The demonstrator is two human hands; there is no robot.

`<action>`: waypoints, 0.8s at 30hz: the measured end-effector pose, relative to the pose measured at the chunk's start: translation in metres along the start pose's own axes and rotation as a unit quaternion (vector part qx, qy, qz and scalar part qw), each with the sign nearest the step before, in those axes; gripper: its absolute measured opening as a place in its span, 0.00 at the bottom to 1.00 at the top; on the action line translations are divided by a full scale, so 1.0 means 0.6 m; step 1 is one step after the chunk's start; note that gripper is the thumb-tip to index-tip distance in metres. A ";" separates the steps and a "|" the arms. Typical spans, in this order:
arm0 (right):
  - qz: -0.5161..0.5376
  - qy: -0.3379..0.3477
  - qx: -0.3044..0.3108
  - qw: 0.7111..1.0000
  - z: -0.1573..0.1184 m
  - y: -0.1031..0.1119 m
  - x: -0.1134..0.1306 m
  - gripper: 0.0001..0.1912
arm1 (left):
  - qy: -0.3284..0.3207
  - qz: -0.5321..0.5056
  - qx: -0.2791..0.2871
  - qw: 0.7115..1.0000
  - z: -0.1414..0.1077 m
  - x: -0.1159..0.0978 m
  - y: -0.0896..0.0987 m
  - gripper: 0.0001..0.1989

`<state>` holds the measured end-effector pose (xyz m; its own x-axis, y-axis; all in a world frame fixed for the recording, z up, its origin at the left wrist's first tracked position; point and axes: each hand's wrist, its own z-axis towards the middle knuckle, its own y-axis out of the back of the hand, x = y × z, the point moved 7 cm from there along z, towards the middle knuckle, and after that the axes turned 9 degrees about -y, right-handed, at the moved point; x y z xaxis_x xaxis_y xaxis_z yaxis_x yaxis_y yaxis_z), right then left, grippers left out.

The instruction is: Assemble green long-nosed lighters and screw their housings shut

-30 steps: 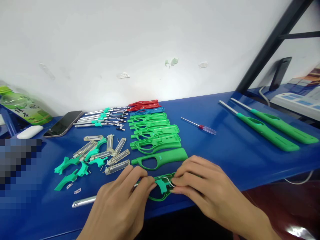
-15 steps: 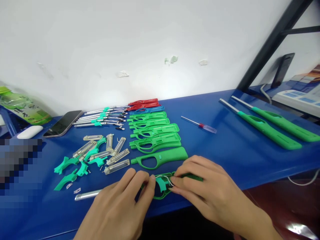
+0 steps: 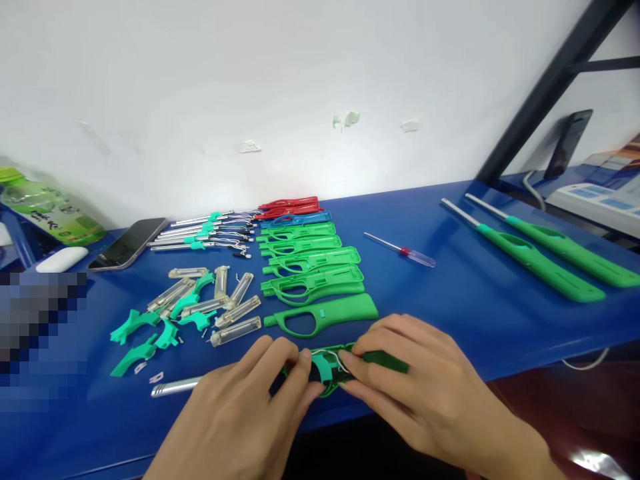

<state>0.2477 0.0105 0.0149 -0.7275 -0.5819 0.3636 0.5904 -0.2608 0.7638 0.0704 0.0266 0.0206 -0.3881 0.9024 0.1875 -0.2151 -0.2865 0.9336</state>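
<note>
A green lighter shell (image 3: 385,361) lies at the table's near edge, its inside facing up. Within it sit a teal trigger (image 3: 325,367) and a white wire (image 3: 341,363). My left hand (image 3: 250,400) is closed on the front part of the shell, where a silver tube (image 3: 175,387) sticks out to the left. My right hand (image 3: 420,380) pinches at the shell's middle, beside the wire; its fingertips partly cover what they grip. Just behind lies a closed green shell (image 3: 345,309).
Behind are green half shells (image 3: 320,283), red shells (image 3: 290,207), and tube assemblies (image 3: 200,233). Clear tanks (image 3: 237,330) and teal triggers (image 3: 135,355) lie left. A screwdriver (image 3: 415,256), two long green lighters (image 3: 540,263), a phone (image 3: 130,243) and a bottle (image 3: 50,210) surround them.
My left thumb has moved right, to the near side of the teal trigger. My right hand has shifted very slightly, and the whole view has moved a little.
</note>
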 end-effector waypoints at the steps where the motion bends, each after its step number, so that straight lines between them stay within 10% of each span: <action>1: 0.000 0.000 0.001 1.000 0.000 0.000 0.000 0.04 | 0.003 -0.001 0.003 1.000 -0.001 0.001 -0.002 0.12; 24: 0.056 -0.031 0.003 0.998 0.004 0.003 -0.015 0.06 | -0.009 0.032 -0.112 0.993 0.022 -0.005 0.021 0.22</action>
<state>0.2544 0.0170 0.0139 -0.6783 -0.5575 0.4788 0.6667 -0.1928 0.7200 0.0804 0.0245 0.0358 -0.3921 0.8847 0.2523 -0.3845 -0.4067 0.8287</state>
